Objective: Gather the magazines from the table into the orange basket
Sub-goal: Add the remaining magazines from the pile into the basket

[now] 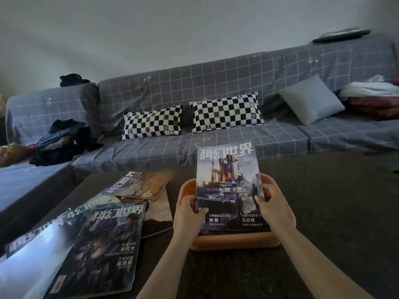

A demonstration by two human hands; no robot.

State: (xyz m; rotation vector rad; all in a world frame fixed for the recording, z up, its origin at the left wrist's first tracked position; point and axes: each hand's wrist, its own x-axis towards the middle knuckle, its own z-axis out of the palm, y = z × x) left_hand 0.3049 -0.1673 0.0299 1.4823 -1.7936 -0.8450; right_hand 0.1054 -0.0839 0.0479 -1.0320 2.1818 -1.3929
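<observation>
Both hands, left hand (pixel 187 214) and right hand (pixel 273 209), pinch the magazine's (pixel 228 186) side edges above the orange basket (pixel 234 242); best lowered level, released together.

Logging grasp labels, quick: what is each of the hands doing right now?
Left hand: grips the left edge of the magazine over the orange basket.
Right hand: grips the same magazine's right edge.

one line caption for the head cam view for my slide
Both hands, left hand and right hand, hold a magazine over the orange basket; other magazines lie on the table.
</observation>
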